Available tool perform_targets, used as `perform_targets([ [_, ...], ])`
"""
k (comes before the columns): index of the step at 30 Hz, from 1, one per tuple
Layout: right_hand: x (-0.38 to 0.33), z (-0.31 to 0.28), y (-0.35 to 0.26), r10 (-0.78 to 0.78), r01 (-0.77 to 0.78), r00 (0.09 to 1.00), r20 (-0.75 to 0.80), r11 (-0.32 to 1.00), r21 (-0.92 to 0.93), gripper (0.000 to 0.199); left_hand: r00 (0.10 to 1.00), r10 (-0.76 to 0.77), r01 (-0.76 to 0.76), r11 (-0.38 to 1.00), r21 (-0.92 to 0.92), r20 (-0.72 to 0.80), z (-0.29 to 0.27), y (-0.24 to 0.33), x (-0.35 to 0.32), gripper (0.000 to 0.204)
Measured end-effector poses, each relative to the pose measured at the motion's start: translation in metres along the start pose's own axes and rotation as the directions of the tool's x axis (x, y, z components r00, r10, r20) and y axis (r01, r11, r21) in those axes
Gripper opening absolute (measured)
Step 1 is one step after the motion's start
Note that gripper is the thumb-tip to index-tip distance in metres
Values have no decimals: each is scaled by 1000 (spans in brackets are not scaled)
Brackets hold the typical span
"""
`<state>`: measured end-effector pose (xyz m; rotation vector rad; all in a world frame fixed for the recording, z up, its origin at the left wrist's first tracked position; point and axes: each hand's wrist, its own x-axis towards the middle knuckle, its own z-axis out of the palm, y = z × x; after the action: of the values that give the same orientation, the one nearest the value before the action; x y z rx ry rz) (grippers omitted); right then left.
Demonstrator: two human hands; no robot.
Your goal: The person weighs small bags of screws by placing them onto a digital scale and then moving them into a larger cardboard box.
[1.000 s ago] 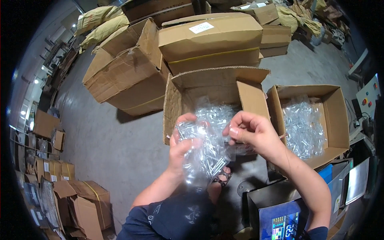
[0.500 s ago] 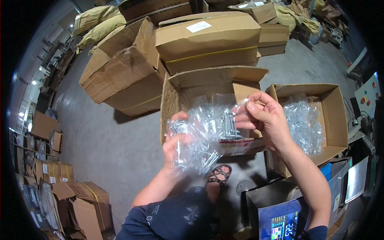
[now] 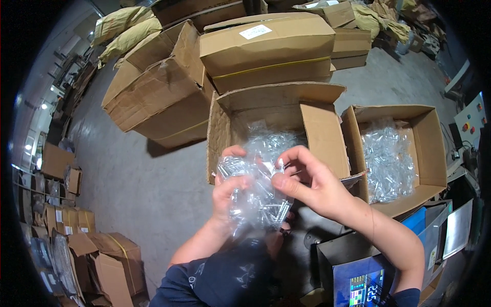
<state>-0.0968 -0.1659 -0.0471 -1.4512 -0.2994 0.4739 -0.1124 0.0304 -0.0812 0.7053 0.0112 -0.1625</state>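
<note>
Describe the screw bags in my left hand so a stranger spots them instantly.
Find the open cardboard carton at the centre, beside another open carton on its right. At its near side, the left hand clutches the bunch of clear plastic screw bags. Unlike the similar bags lying inside both cartons, this bunch is held up in the air.

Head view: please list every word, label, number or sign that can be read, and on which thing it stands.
Writing is located here, not copied.
Blue screen: large pale digits; smaller entries too small to read.
White label on the yellow-strapped carton: print too small.
Dark brown carton, top edge: lettering unclear.
Dark shirt: pale marks, unclear.
Clear plastic bags of screws: no readable text.
</note>
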Motion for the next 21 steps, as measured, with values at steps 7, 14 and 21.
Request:
perform_targets([
  [7,-7,12,-3,-61,63,998,17,943,-326,65,999,-32,30,999,-36,-33,2,4,5,54],
  [14,-1,-3,11,-13,11,999,-49,999,-44,14,997,-20,24,998,58,-76,6,3,5,56],
  [21,3,-19,7,-7,19,997,-83,990,139,9,995,13,8,978,207,-97,14,-3,6,58],
])
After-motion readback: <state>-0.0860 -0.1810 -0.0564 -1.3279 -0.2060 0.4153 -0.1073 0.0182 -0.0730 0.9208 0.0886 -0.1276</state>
